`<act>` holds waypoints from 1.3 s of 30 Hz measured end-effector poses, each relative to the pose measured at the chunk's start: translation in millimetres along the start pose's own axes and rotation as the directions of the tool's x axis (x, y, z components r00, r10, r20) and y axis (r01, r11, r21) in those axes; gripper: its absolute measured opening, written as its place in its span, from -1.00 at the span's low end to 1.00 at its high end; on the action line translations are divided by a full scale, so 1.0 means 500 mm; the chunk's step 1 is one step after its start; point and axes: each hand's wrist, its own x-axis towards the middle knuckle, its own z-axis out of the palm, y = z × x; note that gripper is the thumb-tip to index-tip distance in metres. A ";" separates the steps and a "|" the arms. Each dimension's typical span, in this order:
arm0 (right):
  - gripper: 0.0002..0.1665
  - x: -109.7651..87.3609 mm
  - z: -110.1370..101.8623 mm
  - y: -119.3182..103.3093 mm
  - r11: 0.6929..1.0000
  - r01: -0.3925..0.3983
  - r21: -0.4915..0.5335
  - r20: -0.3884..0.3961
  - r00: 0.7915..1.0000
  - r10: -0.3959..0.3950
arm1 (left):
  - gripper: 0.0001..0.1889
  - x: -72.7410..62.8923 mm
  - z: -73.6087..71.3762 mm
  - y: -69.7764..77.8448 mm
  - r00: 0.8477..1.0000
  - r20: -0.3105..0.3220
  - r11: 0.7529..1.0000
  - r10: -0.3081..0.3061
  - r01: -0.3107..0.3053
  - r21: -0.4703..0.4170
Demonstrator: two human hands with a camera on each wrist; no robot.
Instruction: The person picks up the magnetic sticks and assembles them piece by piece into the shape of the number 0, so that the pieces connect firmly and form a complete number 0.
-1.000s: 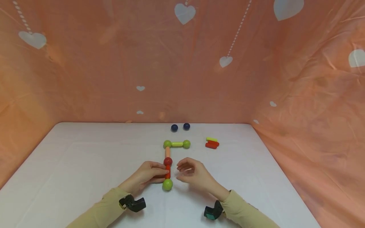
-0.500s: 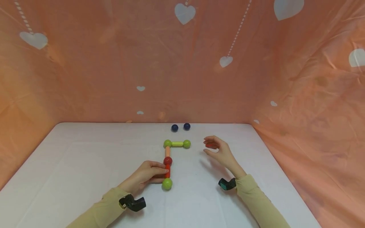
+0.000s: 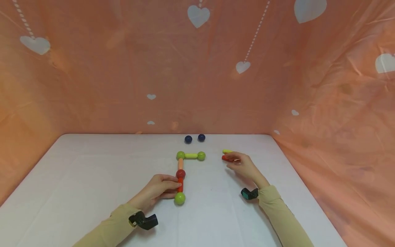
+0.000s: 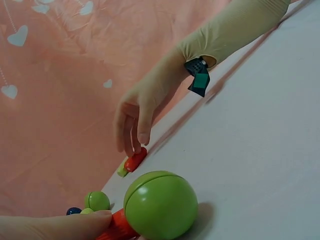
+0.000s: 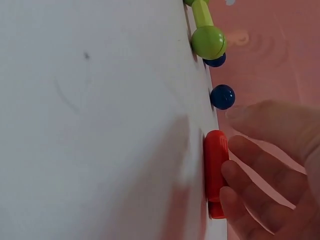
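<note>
My left hand (image 3: 158, 188) pinches a red stick (image 3: 180, 186) between a green ball (image 3: 180, 199) and a red ball (image 3: 180, 174). From the red ball a peach stick (image 3: 180, 164) runs back to another green ball (image 3: 180, 155). A yellow-green stick (image 3: 191, 155) links that one to a third green ball (image 3: 201, 155) on its right. My right hand (image 3: 245, 167) is at the small stick pile, fingertips right at a loose red stick (image 5: 215, 162), thumb apart from it. Another red stick (image 5: 217, 211) shows just past its end. Behind them lies a loose yellow-green stick (image 3: 226, 151), partly hidden.
Two navy balls (image 3: 188, 139) (image 3: 201, 137) sit near the far edge of the white table (image 3: 108, 157). An orange curtain (image 3: 172, 68) with white hearts hangs behind and along the sides. Each wrist carries a small black camera (image 3: 143, 220).
My right hand has moved from beside the joined sticks, right and away from me, to the loose sticks, and come down onto them. The left hand keeps its hold on the red stick.
</note>
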 end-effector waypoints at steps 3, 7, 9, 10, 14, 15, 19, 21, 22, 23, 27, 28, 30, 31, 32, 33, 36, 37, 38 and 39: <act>-0.66 0.002 0.000 -0.001 1.000 0.011 -0.029 -0.008 1.000 -0.011 | -0.61 0.000 0.000 -0.001 1.000 -0.001 1.000 0.012 -0.012 -0.002; -0.68 0.003 0.000 -0.004 0.998 0.017 -0.062 -0.016 1.000 -0.018 | -0.61 -0.002 0.003 -0.001 1.000 -0.012 1.000 0.022 -0.022 0.007; -0.68 0.003 0.000 -0.005 0.997 0.013 -0.073 -0.021 1.000 -0.014 | -0.61 -0.003 0.004 -0.001 1.000 -0.019 1.000 0.025 -0.025 0.016; -0.68 0.003 0.000 -0.004 0.997 0.011 -0.078 -0.024 1.000 -0.012 | -0.61 -0.003 0.004 -0.002 0.999 -0.021 0.999 0.025 -0.024 0.022; -0.66 0.003 -0.002 -0.004 0.995 0.006 -0.099 -0.044 0.999 -0.011 | -0.60 -0.006 0.003 -0.004 1.000 -0.015 0.999 0.023 -0.023 0.043; -0.66 0.004 -0.002 -0.005 0.994 0.005 -0.105 -0.046 0.999 -0.010 | -0.58 -0.007 0.003 -0.004 1.000 -0.010 0.998 0.023 -0.023 0.053; -0.65 0.006 -0.004 -0.008 0.991 -0.002 -0.131 -0.047 0.999 -0.004 | -0.53 -0.015 0.000 -0.004 0.999 0.019 0.994 0.027 -0.029 0.110; -0.64 0.008 -0.005 -0.010 0.989 0.006 -0.147 -0.040 0.999 -0.012 | -0.51 -0.021 -0.001 -0.004 0.999 0.035 0.991 0.035 -0.039 0.124; -0.64 0.009 -0.005 -0.011 0.988 0.010 -0.156 -0.039 0.999 -0.016 | -0.51 -0.023 -0.002 -0.004 0.999 0.039 0.991 0.036 -0.041 0.130; -0.64 0.010 -0.005 -0.012 0.987 0.013 -0.162 -0.036 0.999 -0.019 | -0.50 -0.026 -0.001 -0.003 0.998 0.041 0.989 0.040 -0.046 0.139; -0.64 0.014 -0.005 -0.015 0.983 0.024 -0.182 -0.024 0.999 -0.029 | -0.48 -0.034 -0.002 0.002 0.997 0.049 0.984 0.053 -0.061 0.170; -0.64 0.016 -0.005 -0.016 0.983 0.019 -0.184 -0.026 0.999 -0.024 | -0.47 -0.035 -0.003 0.003 0.997 0.049 0.981 0.052 -0.060 0.183; -0.65 0.017 -0.004 -0.016 0.983 0.009 -0.185 -0.027 1.000 -0.015 | -0.47 -0.037 -0.004 0.003 0.997 0.057 0.979 0.057 -0.067 0.194; -0.65 0.017 -0.003 -0.017 0.983 0.004 -0.184 -0.028 1.000 -0.009 | -0.48 -0.038 -0.004 0.004 0.997 0.055 0.978 0.057 -0.067 0.199; -0.65 0.017 -0.002 -0.018 0.983 -0.002 -0.183 -0.031 1.000 -0.004 | -0.48 -0.038 -0.004 0.004 0.997 0.052 0.976 0.057 -0.067 0.209; -0.64 0.018 -0.001 -0.019 0.983 -0.003 -0.186 -0.033 0.999 -0.003 | -0.49 -0.039 -0.004 0.005 0.997 0.051 0.975 0.059 -0.068 0.211; -0.65 0.018 0.000 -0.019 0.985 -0.010 -0.175 -0.036 0.999 0.003 | -0.51 -0.041 -0.002 0.006 0.997 0.042 0.969 0.059 -0.067 0.239; -0.66 0.017 0.001 -0.019 0.985 -0.007 -0.175 -0.037 0.999 0.000 | -0.51 -0.042 -0.002 0.007 0.998 0.038 0.966 0.057 -0.064 0.250; -0.66 0.016 0.001 -0.018 0.985 -0.004 -0.172 -0.037 0.999 -0.003 | -0.52 -0.042 -0.001 0.007 0.998 0.037 0.963 0.052 -0.060 0.263; -0.66 0.015 0.000 -0.017 0.984 0.002 -0.175 -0.035 0.999 -0.008 | -0.52 -0.042 -0.001 0.007 0.998 0.036 0.962 0.047 -0.056 0.268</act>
